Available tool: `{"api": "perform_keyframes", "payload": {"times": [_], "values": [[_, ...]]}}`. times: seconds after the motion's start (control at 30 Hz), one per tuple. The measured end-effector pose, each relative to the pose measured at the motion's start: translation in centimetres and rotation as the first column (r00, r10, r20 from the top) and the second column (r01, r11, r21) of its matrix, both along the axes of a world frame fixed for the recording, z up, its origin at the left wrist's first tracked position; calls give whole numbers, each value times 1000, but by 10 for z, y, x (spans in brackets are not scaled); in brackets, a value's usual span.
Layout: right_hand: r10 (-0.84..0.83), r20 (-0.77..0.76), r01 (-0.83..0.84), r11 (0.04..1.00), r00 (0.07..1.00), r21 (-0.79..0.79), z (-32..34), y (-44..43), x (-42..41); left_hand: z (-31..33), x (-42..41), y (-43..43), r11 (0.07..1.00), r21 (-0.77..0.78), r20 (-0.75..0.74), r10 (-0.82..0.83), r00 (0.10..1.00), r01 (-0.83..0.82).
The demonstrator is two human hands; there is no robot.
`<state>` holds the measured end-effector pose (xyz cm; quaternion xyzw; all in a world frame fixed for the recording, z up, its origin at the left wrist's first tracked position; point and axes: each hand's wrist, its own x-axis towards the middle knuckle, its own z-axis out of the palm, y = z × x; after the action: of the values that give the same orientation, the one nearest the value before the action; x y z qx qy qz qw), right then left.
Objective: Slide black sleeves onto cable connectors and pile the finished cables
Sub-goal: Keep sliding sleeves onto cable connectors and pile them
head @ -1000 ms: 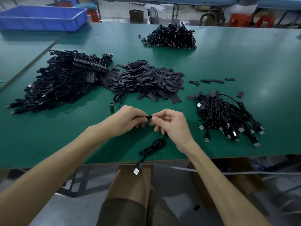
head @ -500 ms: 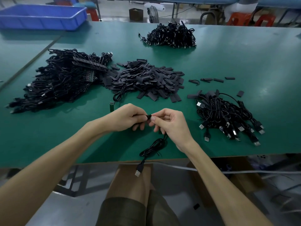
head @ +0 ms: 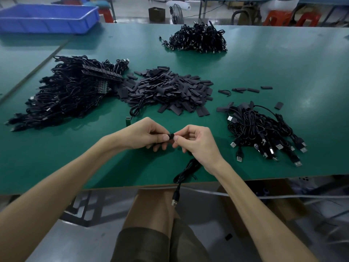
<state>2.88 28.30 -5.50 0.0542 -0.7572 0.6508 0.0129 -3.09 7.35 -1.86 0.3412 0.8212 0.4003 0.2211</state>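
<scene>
Mid-batch: black sleeve (head: 171,136) going on just in front of sleeve heap (head: 166,89).
Left of heap, large cable tangle (head: 71,91), seemingly still to do; in front, left hand (head: 143,135) pinching sleeve, right hand (head: 198,142) pinching cable (head: 186,172) end, sleeve axis left-to-right, USB plug (head: 174,201) hanging down; right of heap, smaller finished pile (head: 264,131).

Green table (head: 264,72) fills most of the frame. Blue plastic bin (head: 47,25) upper left, at the table's far edge. Floor beyond, top centre: dark box (head: 156,14), small fan (head: 177,15) just right of it. Two orange stools (head: 277,17) upper right. Under the table's near edge, lower right: cardboard box (head: 283,207), pale cord (head: 283,196) running across it. Grey floor (head: 75,242) below.
</scene>
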Motion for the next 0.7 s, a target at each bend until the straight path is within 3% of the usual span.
{"api": "perform_keyframes", "payload": {"times": [0.47, 0.7], "values": [[-8, -75, 17, 993, 997, 119, 3, -5, 6, 3, -13, -2, 1000, 25, 243, 2, 970, -8], [-9, -97, 21, 991, 995, 132, 4, -6, 7, -4, -10, -6, 988, 138, 250, 32, 968, -68]]}}
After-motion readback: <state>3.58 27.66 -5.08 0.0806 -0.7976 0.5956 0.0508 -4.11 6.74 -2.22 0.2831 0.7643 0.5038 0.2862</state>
